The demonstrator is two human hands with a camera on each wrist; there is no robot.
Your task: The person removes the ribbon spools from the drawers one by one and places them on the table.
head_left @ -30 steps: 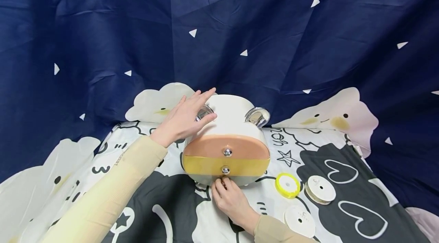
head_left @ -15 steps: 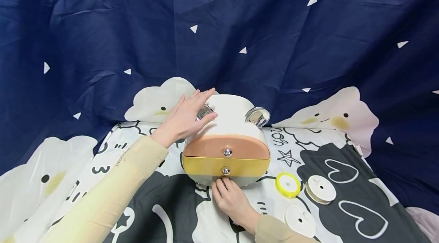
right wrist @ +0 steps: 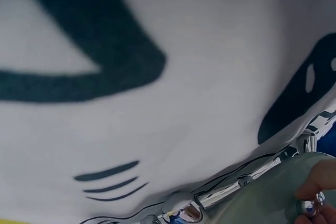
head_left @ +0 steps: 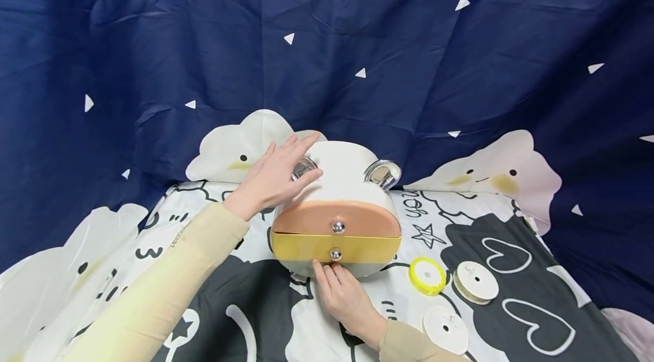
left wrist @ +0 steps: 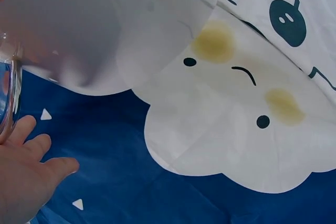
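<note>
A white drawer box (head_left: 344, 172) with silver ring-shaped ears stands mid-view in the head view. Its front has an orange drawer (head_left: 306, 218), a yellow drawer (head_left: 301, 247) and a grey-green bottom drawer (head_left: 295, 267). My left hand (head_left: 273, 177) rests at the box's upper left, fingers straight, beside the left ear. At the bottom drawer is my right hand (head_left: 348, 297), its index finger extended up to the yellow drawer's lower edge. In the right wrist view its fingers pinch the silver knob (right wrist: 308, 206) of the grey-green drawer.
A yellow ribbon spool (head_left: 427, 276) and two white spools, one higher (head_left: 476, 282) and one nearer (head_left: 445, 329), lie right of the box. Beneath is a black-and-white printed cloth (head_left: 250, 226). A navy curtain (head_left: 317, 21) with cloud shapes hangs behind.
The right index finger has straightened and moved up and left against the drawer front. A thin dark gap between the orange and yellow drawers shows more. The left hand stays in place.
</note>
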